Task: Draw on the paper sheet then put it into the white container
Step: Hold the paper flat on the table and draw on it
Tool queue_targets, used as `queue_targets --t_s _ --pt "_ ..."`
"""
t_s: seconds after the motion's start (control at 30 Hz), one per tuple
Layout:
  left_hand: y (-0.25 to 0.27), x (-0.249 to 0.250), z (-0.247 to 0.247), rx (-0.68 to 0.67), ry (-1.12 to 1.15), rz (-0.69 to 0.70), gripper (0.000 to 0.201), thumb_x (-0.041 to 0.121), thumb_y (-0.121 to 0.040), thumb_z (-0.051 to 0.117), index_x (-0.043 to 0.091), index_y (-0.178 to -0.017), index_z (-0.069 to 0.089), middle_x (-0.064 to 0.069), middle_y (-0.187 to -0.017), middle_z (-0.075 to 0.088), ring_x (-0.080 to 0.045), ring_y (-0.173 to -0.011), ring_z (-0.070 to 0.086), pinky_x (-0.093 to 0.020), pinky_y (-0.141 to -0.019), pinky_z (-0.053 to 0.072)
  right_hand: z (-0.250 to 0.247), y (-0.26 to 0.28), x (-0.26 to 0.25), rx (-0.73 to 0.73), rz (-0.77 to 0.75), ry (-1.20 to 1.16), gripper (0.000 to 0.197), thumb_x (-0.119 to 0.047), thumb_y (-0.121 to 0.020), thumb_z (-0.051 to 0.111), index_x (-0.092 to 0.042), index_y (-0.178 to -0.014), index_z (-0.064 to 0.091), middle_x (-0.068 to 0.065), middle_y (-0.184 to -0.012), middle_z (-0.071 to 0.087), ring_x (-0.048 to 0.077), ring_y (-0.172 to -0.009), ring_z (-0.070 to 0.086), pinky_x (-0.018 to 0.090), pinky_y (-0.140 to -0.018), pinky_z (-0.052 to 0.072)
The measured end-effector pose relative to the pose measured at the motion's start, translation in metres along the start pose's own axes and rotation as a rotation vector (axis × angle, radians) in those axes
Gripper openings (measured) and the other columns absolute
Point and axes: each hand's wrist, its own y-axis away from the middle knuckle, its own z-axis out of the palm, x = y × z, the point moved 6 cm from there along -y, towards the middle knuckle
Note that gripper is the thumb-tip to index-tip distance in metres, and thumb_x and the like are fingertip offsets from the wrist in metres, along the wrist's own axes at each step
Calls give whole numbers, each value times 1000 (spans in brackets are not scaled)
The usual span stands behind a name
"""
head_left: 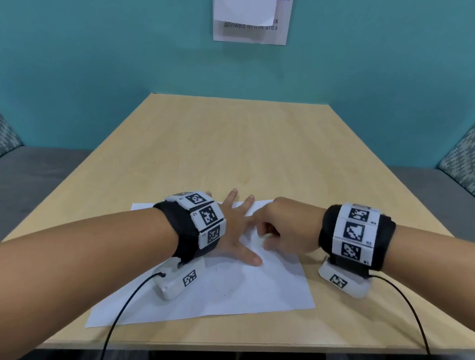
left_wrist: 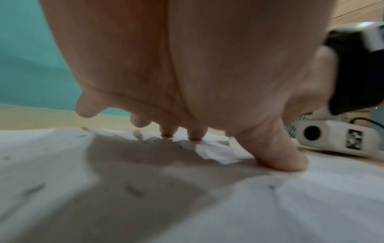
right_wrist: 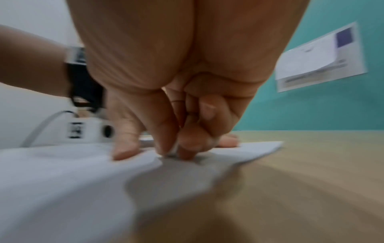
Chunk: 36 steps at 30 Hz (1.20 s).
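A white paper sheet (head_left: 224,293) lies flat near the front of the wooden table (head_left: 228,141), with a few faint dark marks on it. My left hand (head_left: 238,224) rests flat on the sheet's upper middle, fingers spread and thumb pressing down; the left wrist view shows the left hand (left_wrist: 239,148) on the paper (left_wrist: 62,164). Just right of it, my right hand (head_left: 265,234) is curled and pinches a small white object (head_left: 263,237) against the sheet. In the right wrist view the right hand (right_wrist: 176,151) holds that object's tip on the paper (right_wrist: 62,180). No white container is in view.
A teal wall with a printed notice (head_left: 252,13) stands behind the table. Grey upholstered benches (head_left: 28,177) flank both sides. Black cables (head_left: 119,314) run from the wrist cameras over the table's front edge. Bare tabletop stretches beyond the sheet.
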Motion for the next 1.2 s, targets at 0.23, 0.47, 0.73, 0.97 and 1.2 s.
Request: queue_targets --t_s 0.23,0.47,0.73,0.97,1.2 --pt "0 -1 3 0 -20 -19 106 88 -75 42 45 -153 -13 4 -164 -23 -37 -149 -23 -76 -109 4 -17 -15 18 -8 123 53 6 -18 -83 62 -12 -83 60 5 -79 63 27 -75 61 37 -69 51" --pt "4 0 -1 -17 -3 -33 98 84 -78 46 41 -157 7 1 -164 -23 -39 -148 -24 -75 -110 3 -5 -8 -3 -72 28 41 3 -15 -82 60 -13 -82 57 1 -74 60 19 -67 53 31 -61 46" --pt "2 -3 1 -4 5 -24 102 86 -76 46 45 -155 -4 2 -164 -23 -37 -149 -23 -75 -110 4 -1 -5 -5 -84 -4 5 5 -17 -81 62 -14 -83 59 -2 -73 59 17 -65 51 29 -61 44" --pt "4 0 -1 -1 1 -18 99 84 -77 47 47 -154 -2 2 -165 -20 -39 -149 -20 -74 -110 5 -3 -4 0 -50 -13 9 5 -17 -82 63 -16 -86 59 -6 -73 58 11 -63 49 24 -60 40" --pt "2 -3 1 3 6 -19 106 88 -75 45 50 -150 -19 1 -165 -21 -40 -149 -21 -75 -110 4 -17 -7 19 32 49 41 7 -15 -81 63 -16 -77 57 -10 -64 51 7 -57 44 25 -59 35"
